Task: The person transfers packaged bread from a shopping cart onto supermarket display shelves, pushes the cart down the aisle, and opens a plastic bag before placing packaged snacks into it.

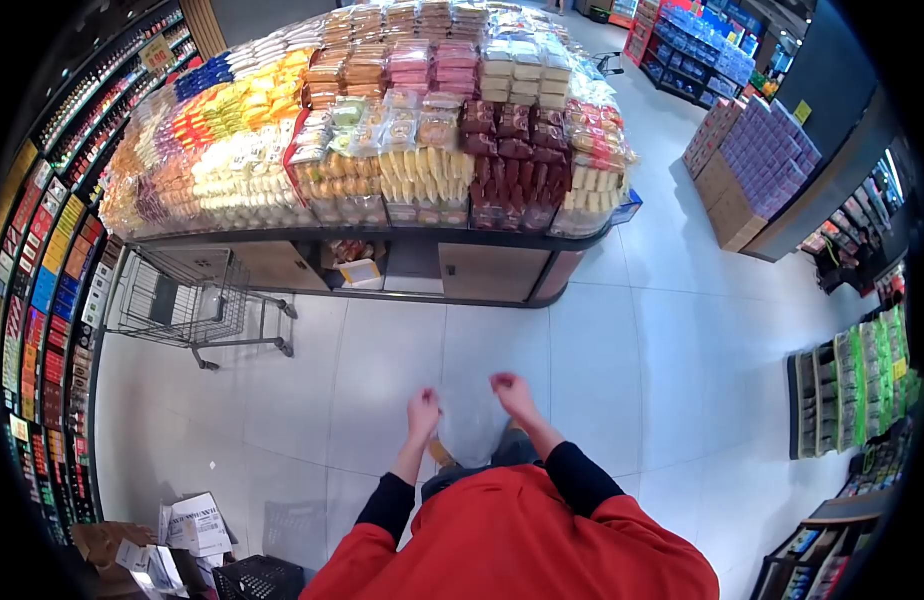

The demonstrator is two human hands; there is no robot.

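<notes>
A clear plastic bag (469,425) hangs spread between my two hands, low in front of my body. My left hand (423,411) is closed at the bag's left upper edge. On the other side, my right hand (512,392) pinches its right upper edge. The bag looks see-through, with the pale floor tiles showing behind it, and I make out nothing inside. Beyond my hands stands a long display (382,238) stacked with packaged food (422,175), apart from both hands.
An empty wire cart (182,300) stands left of the display's front. Shelves (42,300) line the left side. Cardboard boxes (197,525) and a black crate (259,578) sit at lower left. Stacked boxes (767,160) and a green-packed rack (852,385) are at right.
</notes>
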